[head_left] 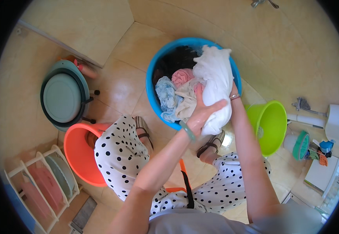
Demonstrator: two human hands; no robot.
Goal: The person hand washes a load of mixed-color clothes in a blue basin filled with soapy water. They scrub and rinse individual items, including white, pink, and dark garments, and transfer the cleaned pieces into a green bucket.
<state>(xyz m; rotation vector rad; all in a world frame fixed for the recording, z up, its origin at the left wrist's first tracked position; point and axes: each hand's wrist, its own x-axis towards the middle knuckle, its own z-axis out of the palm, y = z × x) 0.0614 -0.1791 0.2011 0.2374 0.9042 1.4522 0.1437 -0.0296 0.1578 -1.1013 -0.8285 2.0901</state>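
Note:
A bundled white cloth (215,78) is held up over the right side of a blue basin (150,87), its lower end hanging at the rim. My left hand (203,114) grips the lower part of the bundle, thumb laid across it. On the bundle's right edge is my right hand (235,90); its fingers are mostly hidden behind the fabric. Inside the basin lie a light-blue wet cloth (167,95), a rolled pink cloth (182,77) and a beige cloth (186,100). Dark clothing (177,58) fills the basin's far side.
A lime-green bucket (275,126) lies tilted right of the basin. To the left are an orange bucket (75,154) and a grey-green folding basin (62,97). A white rack (40,156) holds more basins at lower left. A tap (258,3) juts from the far wall.

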